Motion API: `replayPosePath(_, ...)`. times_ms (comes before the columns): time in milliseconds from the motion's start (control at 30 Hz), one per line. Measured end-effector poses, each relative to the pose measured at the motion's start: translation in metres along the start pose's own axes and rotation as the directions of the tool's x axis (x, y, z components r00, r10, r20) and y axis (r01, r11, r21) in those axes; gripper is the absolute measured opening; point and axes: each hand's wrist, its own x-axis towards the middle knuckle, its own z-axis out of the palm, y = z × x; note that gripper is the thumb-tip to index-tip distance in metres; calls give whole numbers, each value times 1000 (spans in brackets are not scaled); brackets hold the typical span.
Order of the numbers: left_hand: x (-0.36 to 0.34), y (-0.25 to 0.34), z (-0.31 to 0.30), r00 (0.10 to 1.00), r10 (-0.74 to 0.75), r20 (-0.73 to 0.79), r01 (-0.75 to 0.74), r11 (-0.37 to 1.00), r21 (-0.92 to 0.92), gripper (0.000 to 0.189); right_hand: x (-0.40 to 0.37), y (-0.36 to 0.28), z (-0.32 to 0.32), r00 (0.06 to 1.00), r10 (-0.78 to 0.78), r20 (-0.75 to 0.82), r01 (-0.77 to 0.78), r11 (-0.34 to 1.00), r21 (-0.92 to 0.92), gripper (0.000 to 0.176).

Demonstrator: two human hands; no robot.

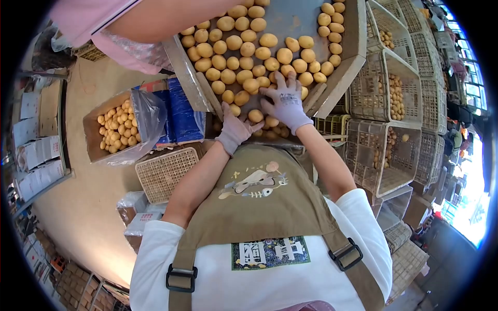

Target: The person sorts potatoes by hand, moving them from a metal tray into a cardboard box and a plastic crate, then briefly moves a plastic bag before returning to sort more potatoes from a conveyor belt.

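Many small yellow potatoes lie spread over a grey metal sorting tray with raised sides. My right hand, in a light glove, reaches over the tray's narrow near end, its spread fingers touching potatoes there. Lower and to the left, my left hand, gloved too, is open beside the outlet, with a potato just past its thumb. Below the outlet, between my hands, more potatoes are gathered, partly hidden by my apron.
At left stands a plastic-lined box of potatoes, near an upturned-looking cream plastic basket. Stacked crates, some holding potatoes, line the right side. Another person's arm and pink clothing cross the upper left, above the tray's edge.
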Motion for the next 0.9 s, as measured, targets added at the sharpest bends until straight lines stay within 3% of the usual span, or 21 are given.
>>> replayPosePath(67,8,2,-13,997,-51,62,54,998,-41,91,14,-14,-11,999,-29,34,21,974,224,42)
replayPosePath(167,2,-2,-8,998,27,-63,-20,994,111,88,19,-19,-6,902,-174,-395,160,985,-69,38)
replayPosePath(200,6,-1,-17,999,24,-38,-16,981,191,82,11,0,1,941,-156,-299,120,983,-137,39)
replayPosePath(233,18,2,-37,1000,20,-14,-16,963,268,76,8,14,0,937,-221,-272,184,970,-157,37)
replayPosePath(267,31,5,-56,1000,18,14,-21,941,338,70,10,25,1,969,-126,-214,123,992,-29,37)
replayPosePath(300,24,8,-58,989,38,146,-112,833,542,66,10,33,3,991,-33,-132,46,994,97,36)
replayPosePath(367,9,13,-60,913,75,402,-387,480,788,58,18,41,-15,952,118,-283,-69,982,174,35)
replayPosePath(400,15,6,-61,952,130,276,-294,638,712,56,15,40,-19,896,12,-444,-42,997,-59,32)
replayPosePath(433,2,5,-36,991,98,95,-134,836,533,63,12,51,-17,943,3,-331,-51,989,-136,28)
replayPosePath(467,-12,3,-10,994,63,-90,-37,963,266,70,17,60,-24,978,101,-185,-97,995,29,28)
replayPosePath(500,-15,4,-5,997,64,-43,-54,977,205,77,27,68,-36,985,173,-20,-167,969,181,28)
replayPosePath(533,-18,1,-2,998,60,4,-60,988,141,84,34,62,-52,944,327,46,-326,900,289,32)
replayPosePath(567,-19,-2,1,997,60,51,-64,995,77,91,29,64,-39,920,173,-351,-161,985,64,43)
replayPosePath(600,-15,0,4,999,21,-26,-20,999,46,99,25,52,-41,976,167,-140,-181,979,-94,49)
replayPosePath(633,-14,0,2,999,21,35,-24,996,81,100,17,40,-43,979,190,77,-166,955,-246,57)
replayPosePath(667,-14,1,-1,995,20,98,-32,993,117,101,10,47,-22,984,163,74,-149,974,-169,67)
replayPosePath(700,-14,2,-1,987,19,162,-43,988,148,102,6,53,-17,995,100,-29,-104,980,-172,57)
replayPosePath(767,-16,1,6,995,8,104,-18,995,97,101,20,77,-21,997,71,-7,-71,996,-54,45)
replayPosePath(800,-14,2,4,993,-1,118,-10,996,92,100,29,74,-35,966,242,-88,-220,954,203,35)
replayPosePath(833,-8,4,2,990,-10,138,-3,996,92,100,42,86,-46,955,212,-207,-170,964,203,41)
replayPosePath(900,-1,2,3,998,-30,48,29,1000,5,98,68,96,-57,894,341,-289,-324,940,108,49)
